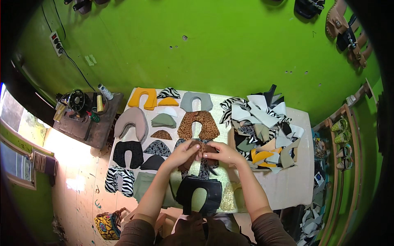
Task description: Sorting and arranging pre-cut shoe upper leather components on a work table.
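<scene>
Above the middle of the table, my left hand (184,153) and my right hand (223,153) come together with fingers closed on a brown patterned piece of material (198,146). Its exact shape is partly hidden by the fingers. Below it lies a dark patterned U-shaped piece (203,169), largely covered. Just beyond my hands sits a stack of leopard-print U-shaped pieces (193,125). Nearer to me, a stack of black U-shaped pieces (211,190) lies at the table's front edge.
Piles of cut pieces in yellow, grey, zebra and black fill the table's left half, with a thick beige stack (121,123) among them. A heap of scraps (262,131) covers the right. A sewing machine (77,100) stands far left; a shoe rack (334,164) lines the right wall.
</scene>
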Motion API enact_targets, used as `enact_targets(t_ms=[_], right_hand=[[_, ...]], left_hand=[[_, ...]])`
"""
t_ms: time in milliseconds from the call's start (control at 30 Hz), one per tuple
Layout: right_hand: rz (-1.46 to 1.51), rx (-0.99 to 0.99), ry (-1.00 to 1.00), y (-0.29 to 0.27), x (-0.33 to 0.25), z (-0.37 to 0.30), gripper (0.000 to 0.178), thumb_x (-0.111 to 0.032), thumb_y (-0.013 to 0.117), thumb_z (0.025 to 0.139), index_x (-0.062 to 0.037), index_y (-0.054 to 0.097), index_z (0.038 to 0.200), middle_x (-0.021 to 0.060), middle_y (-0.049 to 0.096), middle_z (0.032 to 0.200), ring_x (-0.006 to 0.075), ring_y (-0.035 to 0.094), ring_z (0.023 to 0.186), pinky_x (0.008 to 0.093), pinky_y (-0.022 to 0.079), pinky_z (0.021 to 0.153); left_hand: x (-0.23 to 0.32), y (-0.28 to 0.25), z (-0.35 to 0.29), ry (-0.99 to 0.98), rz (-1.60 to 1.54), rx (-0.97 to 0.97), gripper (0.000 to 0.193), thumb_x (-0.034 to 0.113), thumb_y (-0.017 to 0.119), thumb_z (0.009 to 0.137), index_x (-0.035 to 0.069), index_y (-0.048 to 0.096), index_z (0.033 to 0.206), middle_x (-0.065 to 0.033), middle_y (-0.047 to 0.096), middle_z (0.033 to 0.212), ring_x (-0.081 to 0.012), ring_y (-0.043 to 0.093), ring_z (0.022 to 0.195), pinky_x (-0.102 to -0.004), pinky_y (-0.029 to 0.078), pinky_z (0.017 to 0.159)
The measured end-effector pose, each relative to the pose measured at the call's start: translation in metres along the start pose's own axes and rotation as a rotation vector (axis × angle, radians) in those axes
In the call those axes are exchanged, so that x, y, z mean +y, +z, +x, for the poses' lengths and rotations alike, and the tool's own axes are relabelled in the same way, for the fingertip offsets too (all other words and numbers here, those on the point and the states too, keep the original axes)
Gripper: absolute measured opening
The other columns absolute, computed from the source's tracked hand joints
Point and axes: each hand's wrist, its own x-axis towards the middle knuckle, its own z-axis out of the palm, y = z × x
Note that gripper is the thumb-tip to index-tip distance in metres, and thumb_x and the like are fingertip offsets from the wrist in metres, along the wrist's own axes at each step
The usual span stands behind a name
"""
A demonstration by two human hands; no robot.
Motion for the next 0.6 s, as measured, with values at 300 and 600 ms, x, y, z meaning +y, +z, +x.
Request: enact_targets(t_ms=[300,600], right_hand=[[0.498,0.028,0.022,0.024,0.028,0.048,0.026,-0.008,0.058,0.083,0.0013,0.054,0.107,0.0074,0.063,0.095,0.0121,0.059,0.086,0.0245,0.046,0.078],[0.652,0.639,0.038,0.016,0.073,0.080,0.032,-0.004,0.058,0.083,0.0001,0.050,0.113,0.0016,0.059,0.089,0.0074,0.055,0.075,0.0195,0.044,0.066]], left_hand=[[-0.034,-0.048,0.006,-0.055,-0.250,0.315,0.017,0.019,0.042,0.093,0.003,0.048,0.092,-0.0040,0.056,0.075,-0.0108,0.053,0.065,-0.0241,0.044,0.061],[-0.062,-0.064,0.053,-0.025,-0.430,0.467,0.023,0.019,0.042,0.093,0.000,0.053,0.100,-0.0040,0.060,0.085,-0.0103,0.056,0.069,-0.0234,0.046,0.063]])
